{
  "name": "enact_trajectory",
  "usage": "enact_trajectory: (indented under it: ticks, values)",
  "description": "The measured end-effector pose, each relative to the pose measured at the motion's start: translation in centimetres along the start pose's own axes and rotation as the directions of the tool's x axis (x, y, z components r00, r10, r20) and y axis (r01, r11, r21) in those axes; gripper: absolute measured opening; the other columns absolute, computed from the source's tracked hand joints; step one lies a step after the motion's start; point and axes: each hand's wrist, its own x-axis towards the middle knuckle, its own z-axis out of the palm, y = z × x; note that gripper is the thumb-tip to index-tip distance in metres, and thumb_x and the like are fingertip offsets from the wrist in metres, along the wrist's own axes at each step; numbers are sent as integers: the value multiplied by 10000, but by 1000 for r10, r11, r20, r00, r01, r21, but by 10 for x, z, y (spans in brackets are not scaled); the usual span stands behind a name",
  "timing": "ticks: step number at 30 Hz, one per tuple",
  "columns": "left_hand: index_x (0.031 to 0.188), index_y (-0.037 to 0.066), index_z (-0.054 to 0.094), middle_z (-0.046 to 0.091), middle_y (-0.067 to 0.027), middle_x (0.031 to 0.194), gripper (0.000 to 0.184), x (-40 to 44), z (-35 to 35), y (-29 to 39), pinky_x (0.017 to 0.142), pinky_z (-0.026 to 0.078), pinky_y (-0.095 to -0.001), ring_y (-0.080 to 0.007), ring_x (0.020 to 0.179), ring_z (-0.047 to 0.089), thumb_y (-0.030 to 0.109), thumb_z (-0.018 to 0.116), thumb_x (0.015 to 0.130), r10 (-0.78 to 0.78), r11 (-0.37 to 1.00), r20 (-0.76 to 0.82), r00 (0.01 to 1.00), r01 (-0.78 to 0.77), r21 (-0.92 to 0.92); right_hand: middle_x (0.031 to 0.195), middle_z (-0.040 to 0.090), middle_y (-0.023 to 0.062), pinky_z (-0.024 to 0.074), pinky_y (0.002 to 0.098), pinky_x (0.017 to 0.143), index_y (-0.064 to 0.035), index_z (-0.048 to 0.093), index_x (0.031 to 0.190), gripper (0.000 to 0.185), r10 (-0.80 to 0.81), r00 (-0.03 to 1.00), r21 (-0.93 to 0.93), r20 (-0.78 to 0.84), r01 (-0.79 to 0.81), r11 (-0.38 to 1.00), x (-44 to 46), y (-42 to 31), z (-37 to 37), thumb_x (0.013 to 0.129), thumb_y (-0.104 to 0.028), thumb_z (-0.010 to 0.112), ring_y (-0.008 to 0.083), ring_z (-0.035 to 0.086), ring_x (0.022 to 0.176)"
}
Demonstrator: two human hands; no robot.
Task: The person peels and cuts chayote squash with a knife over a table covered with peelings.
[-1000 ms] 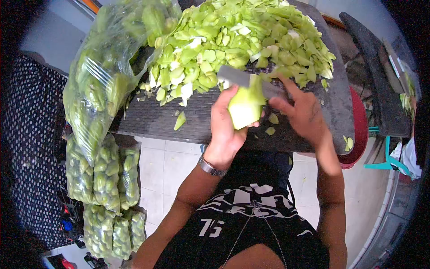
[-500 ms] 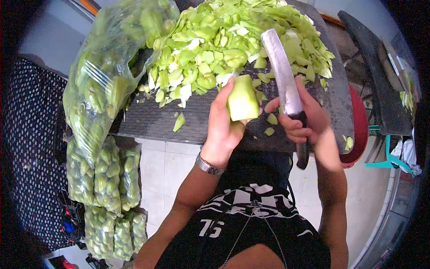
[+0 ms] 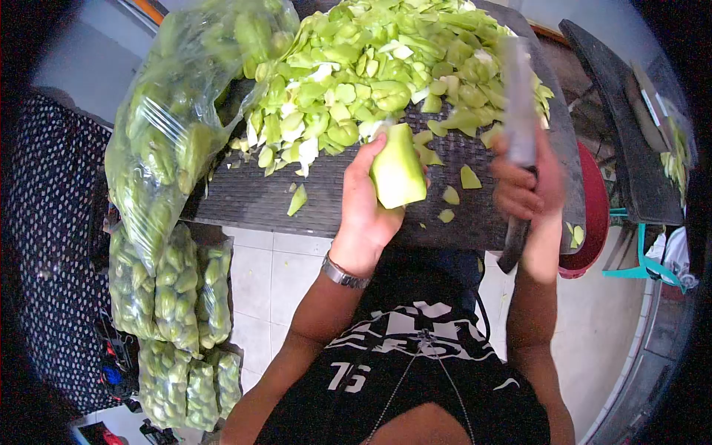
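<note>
Dark patterned fabric shows left, a teal frame right.

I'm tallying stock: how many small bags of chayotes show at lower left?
6: upper-left bag, upper-middle bag, upper-right bag, lower-left bag, lower-middle bag, lower-right bag. More may be hidden beneath the large bag.

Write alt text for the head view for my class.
A person's left hand holds a peeled green vegetable over a table; the right hand grips a knife, blurred. A heap of green pieces lies beyond, beside a clear bag of vegetables.
</note>
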Motion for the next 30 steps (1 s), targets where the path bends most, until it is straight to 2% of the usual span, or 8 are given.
enact_trajectory:
  ticks: [4,7,8,15,25,27,29,30]
  values:
    - [1248,40,611,695,-131,982,411,-2,10,-2,789,581,-425,-300,875,693,363,602,994,-32,998,-97,995,28,-49,508,483,15,408,368,356,-47,630,979,675,-185,884,-522,-428,-74,850,7,29,42,1005,-692,434,204,479,342]
    - [1254,55,605,694,-131,992,406,-5,8,-1,804,588,-413,-300,887,692,365,608,992,-86,996,-26,996,85,-37,579,603,120,490,447,485,-23,612,983,559,-652,756,-909,-50,-304,-284,20,65,49,977,-582,600,346,633,508]
    - [1244,68,603,693,-130,995,415,-2,-2,-7,791,595,-408,-295,881,691,392,618,984,0,1000,1,1000,0,-11,671,656,192,521,495,596,-19,603,988,538,-515,852,-875,-92,-316,-366,16,67,51,912,-541,707,420,690,688]
    - [1233,68,618,696,-116,1010,483,-3,0,-12,743,592,-405,-260,810,693,462,640,953,3,1000,70,998,-5,28,700,673,163,532,489,572,-67,607,977,609,-420,904,-759,80,-218,-614,13,75,56,858,-658,690,380,702,656]
    - [1247,34,588,681,-109,960,474,-26,11,-5,549,589,-372,-264,719,708,451,468,1056,-13,981,62,998,1,195,671,566,190,462,433,549,-21,583,927,553,-547,835,-771,59,-310,-557,17,27,13,930,-567,669,359,643,621]
    - [1255,44,587,679,-103,959,496,-36,18,-4,551,589,-371,-260,701,705,482,461,1059,-99,982,96,990,81,171,597,514,103,410,375,435,-47,600,909,610,-593,784,-878,-182,-401,-260,16,-4,-14,950,-655,581,254,549,468]
    - [1230,80,620,689,-97,959,510,-30,21,-3,575,576,-403,-264,754,692,523,443,1049,-65,989,46,997,58,133,525,431,-5,351,329,335,-84,621,907,667,-250,577,-616,-778,-619,487,16,-26,-8,953,-737,497,176,414,339]
    - [1228,81,621,687,-95,958,511,-26,21,-1,598,580,-410,-264,773,692,527,448,1049,-49,994,31,998,46,94,539,409,-58,258,259,308,-98,619,930,725,-94,649,-531,-755,-520,669,13,-27,-4,975,-777,372,65,319,325]
